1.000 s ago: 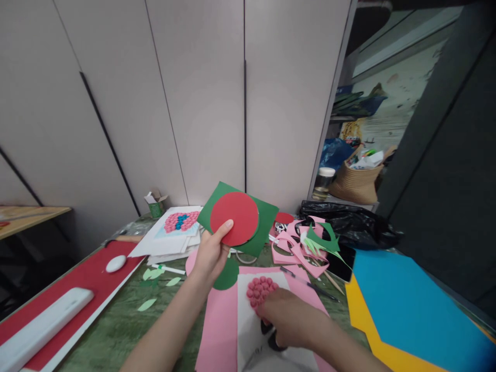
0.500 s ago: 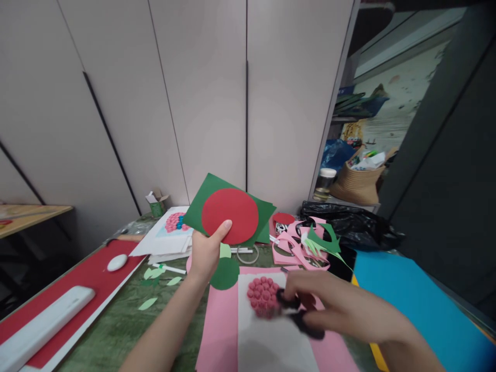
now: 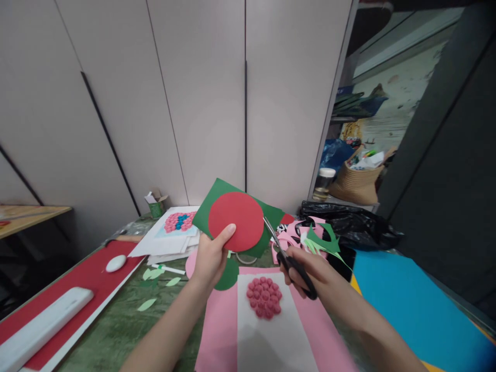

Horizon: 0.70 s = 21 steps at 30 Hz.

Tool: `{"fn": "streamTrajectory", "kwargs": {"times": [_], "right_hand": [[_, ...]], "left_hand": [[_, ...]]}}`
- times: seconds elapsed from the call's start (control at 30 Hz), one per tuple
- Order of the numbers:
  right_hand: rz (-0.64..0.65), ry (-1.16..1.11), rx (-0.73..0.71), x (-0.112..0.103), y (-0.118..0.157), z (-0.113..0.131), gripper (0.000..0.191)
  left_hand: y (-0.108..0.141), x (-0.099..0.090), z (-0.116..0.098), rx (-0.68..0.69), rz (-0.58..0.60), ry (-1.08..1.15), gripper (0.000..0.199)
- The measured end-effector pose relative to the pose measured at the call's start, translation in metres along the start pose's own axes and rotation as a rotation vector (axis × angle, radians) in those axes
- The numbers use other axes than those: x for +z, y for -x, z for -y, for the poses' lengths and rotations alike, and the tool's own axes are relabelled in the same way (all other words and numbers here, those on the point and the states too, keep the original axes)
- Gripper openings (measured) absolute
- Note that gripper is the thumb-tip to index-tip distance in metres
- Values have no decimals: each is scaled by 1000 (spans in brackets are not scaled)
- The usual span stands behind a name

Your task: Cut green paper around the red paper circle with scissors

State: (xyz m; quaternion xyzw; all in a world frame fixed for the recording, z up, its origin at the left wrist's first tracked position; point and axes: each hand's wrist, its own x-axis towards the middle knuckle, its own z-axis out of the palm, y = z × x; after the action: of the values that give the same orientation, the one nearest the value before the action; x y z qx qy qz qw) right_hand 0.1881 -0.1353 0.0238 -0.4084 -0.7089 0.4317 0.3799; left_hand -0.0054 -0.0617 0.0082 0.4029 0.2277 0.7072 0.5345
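My left hand (image 3: 212, 257) pinches a red paper circle (image 3: 242, 217) lying on a piece of green paper (image 3: 214, 195), thumb on top of the red. In my right hand (image 3: 310, 268) are black-handled scissors (image 3: 296, 273). Their blades point up and left, with the tips at the right edge of the red circle, over the green paper. Below, a cluster of pink balls (image 3: 265, 296) sits on a white sheet (image 3: 267, 341), which lies on pink paper (image 3: 219, 330). A dark green circle (image 3: 228, 275) is partly behind my left wrist.
Paper scraps (image 3: 323, 240) and a black plastic bag (image 3: 349, 225) lie at the back right, blue sheets (image 3: 411, 299) at right. Small leaf cutouts (image 3: 147, 304), a red sheet (image 3: 91, 276) with a white device (image 3: 50, 320), and stacked white sheets (image 3: 155, 243) are at left.
The scissors in my right hand have risen from over the pink balls to the edge of the red circle. My left hand has moved the papers slightly right and down.
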Motion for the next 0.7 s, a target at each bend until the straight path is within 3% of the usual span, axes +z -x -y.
{"fn": "streamTrajectory", "kwargs": {"times": [0.33,0.7], "right_hand": [[-82,9,-20,3,-5,-8,29],[-124,61,-47,3,-5,-8,28]], "left_hand": [[6,3,1,-19,30,-59,52],[14,1,2,103,-28,-260,51]]}}
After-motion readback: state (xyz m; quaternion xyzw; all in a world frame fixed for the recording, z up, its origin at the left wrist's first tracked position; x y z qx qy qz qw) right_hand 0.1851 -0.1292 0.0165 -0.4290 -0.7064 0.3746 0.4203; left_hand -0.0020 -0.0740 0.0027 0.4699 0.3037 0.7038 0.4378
